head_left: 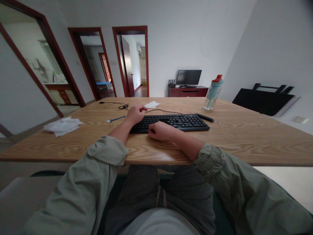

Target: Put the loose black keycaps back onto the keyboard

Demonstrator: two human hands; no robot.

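Black kbd (188, 122), long & flat, qty 1; L hand (136, 114) & R hand (162, 130) curled over it, can't tell if gripping; 1 bottle (213, 93).

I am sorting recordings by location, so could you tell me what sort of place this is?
Probably a living or dining room in a home: it has a wooden table, a flat screen on a low cabinet, and three framed doorways.

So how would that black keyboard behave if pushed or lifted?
The keyboard looks like hard plastic, so it should stay stiff. Lying flat and wide, it would probably slide rather than tip. The thin cable behind looks floppy and might trail.
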